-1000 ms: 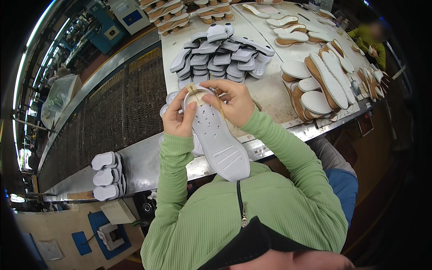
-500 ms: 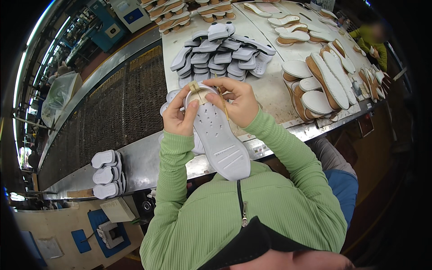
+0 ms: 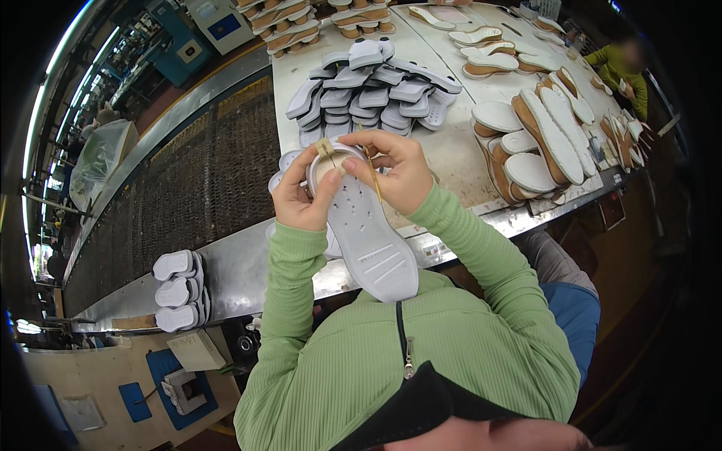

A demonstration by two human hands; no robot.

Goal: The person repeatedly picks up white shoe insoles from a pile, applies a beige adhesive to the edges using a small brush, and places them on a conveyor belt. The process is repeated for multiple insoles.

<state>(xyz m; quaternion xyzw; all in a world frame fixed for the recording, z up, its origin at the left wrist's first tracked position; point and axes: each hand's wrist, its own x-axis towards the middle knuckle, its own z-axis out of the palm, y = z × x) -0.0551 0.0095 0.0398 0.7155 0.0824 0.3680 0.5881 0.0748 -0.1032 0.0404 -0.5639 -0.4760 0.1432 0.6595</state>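
Observation:
A light-grey shoe sole (image 3: 368,233) is held up in front of my chest, its near end touching my green jacket. My left hand (image 3: 301,195) is closed round the left side of its far end, thumb inside the rim. Pinched at that same end from the right is my right hand (image 3: 402,169), its thumb pressing inside. A beige piece (image 3: 325,147) sits over the far rim between my hands, and a pale lining lies inside the rim. A thin yellowish stick (image 3: 373,177) passes through my right fingers. More grey soles (image 3: 287,161) lie partly hidden behind my left hand.
Grey soles are heaped (image 3: 368,94) on the white table (image 3: 436,52) beyond my hands. White-and-tan soles (image 3: 553,135) stand to the right. A dark mesh conveyor (image 3: 180,165) runs along the left, with a small stack of soles (image 3: 177,292) on its metal edge. Another person (image 3: 620,71) is at far right.
My left thumb has shifted slightly right and inward along the rim. The sole and my right hand are almost unmoved.

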